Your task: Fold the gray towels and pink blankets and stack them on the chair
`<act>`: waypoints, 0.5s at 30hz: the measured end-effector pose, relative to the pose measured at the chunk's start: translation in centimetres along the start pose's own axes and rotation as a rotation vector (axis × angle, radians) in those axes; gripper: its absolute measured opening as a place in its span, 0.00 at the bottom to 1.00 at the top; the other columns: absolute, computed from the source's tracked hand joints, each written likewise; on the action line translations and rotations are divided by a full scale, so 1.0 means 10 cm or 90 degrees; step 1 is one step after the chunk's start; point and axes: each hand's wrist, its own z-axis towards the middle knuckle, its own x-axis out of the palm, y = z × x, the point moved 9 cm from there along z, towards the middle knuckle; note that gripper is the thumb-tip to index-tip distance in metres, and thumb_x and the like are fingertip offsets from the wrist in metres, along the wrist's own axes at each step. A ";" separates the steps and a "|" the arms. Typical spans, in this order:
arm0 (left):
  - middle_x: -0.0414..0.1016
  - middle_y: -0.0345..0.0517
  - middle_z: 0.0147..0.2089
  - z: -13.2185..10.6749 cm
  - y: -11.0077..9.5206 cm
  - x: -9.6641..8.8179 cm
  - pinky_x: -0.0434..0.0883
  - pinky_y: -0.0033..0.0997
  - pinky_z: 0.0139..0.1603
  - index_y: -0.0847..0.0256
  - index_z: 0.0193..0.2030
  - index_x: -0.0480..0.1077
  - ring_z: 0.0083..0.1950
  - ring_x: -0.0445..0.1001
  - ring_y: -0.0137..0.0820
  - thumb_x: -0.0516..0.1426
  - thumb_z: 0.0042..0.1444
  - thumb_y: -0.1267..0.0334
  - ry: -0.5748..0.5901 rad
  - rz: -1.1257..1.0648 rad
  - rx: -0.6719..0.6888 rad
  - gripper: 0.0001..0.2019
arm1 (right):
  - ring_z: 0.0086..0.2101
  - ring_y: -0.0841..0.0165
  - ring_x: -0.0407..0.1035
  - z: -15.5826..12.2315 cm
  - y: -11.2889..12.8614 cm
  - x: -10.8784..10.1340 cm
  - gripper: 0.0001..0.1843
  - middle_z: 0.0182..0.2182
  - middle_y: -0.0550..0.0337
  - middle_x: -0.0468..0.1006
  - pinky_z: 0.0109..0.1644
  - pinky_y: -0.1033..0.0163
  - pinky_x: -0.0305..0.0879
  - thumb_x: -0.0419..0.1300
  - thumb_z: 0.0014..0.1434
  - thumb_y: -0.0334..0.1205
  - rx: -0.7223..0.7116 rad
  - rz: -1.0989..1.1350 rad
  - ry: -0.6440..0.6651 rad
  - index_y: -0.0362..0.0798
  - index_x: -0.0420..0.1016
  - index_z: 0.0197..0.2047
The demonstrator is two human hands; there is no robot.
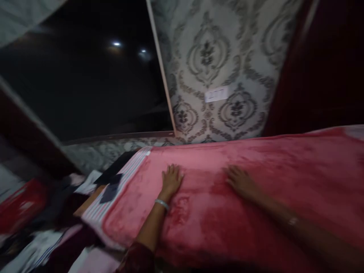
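Note:
A pink and red plush blanket (196, 231) lies spread over a raised flat surface, its far edge near the wall. Palm down on its left part rests my left hand (172, 180), fingers spread, a light band round the wrist. Further right, my right hand (240, 182) lies flat on the same blanket, somewhat blurred, with the fingers stretched forward. Neither hand grips the cloth. At the left end, a striped cloth (129, 172) shows from under the blanket, and a small dark piece of cloth (110, 192) lies on it.
Patterned wallpaper (207, 57) with a white label (216, 94) rises behind the blanket. A large dark glossy panel (85, 83) stands at the upper left. Piled clothes (42, 246) and a red object (21, 206) lie at the lower left. Dark red panelling (321, 76) is at the right.

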 end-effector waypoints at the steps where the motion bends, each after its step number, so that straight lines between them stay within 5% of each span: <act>1: 0.50 0.56 0.78 0.01 -0.17 0.02 0.54 0.61 0.72 0.56 0.75 0.55 0.77 0.50 0.47 0.42 0.71 0.51 -0.014 0.010 0.029 0.29 | 0.70 0.51 0.48 0.00 0.18 -0.02 0.32 0.72 0.49 0.54 0.70 0.38 0.50 0.46 0.70 0.49 -0.019 0.018 0.017 0.53 0.59 0.74; 5: 0.61 0.59 0.73 0.04 -0.37 0.03 0.61 0.60 0.68 0.60 0.71 0.62 0.74 0.58 0.49 0.41 0.71 0.57 -0.102 0.086 0.067 0.27 | 0.71 0.52 0.46 -0.01 0.42 -0.13 0.32 0.73 0.51 0.52 0.72 0.38 0.44 0.44 0.72 0.54 -0.064 0.064 0.009 0.54 0.58 0.74; 8: 0.61 0.58 0.73 0.12 -0.35 0.06 0.63 0.57 0.66 0.61 0.71 0.63 0.73 0.58 0.49 0.39 0.70 0.61 -0.113 0.120 0.087 0.27 | 0.71 0.54 0.47 -0.06 0.11 -0.24 0.33 0.73 0.55 0.54 0.72 0.40 0.43 0.45 0.72 0.58 -0.090 0.079 -0.008 0.56 0.57 0.74; 11: 0.62 0.56 0.73 0.18 -0.30 0.07 0.64 0.56 0.66 0.61 0.71 0.63 0.74 0.58 0.47 0.39 0.68 0.63 -0.117 0.128 0.077 0.27 | 0.70 0.53 0.48 -0.17 -0.65 -0.40 0.33 0.71 0.53 0.57 0.73 0.40 0.41 0.45 0.72 0.57 -0.017 0.057 -0.026 0.53 0.60 0.73; 15: 0.69 0.50 0.69 0.18 -0.28 0.07 0.62 0.59 0.67 0.55 0.68 0.66 0.73 0.59 0.43 0.42 0.63 0.64 -0.129 0.104 0.110 0.28 | 0.70 0.53 0.50 -0.58 -2.08 -0.66 0.32 0.71 0.51 0.57 0.72 0.41 0.44 0.42 0.72 0.54 0.134 -0.005 -0.035 0.52 0.62 0.72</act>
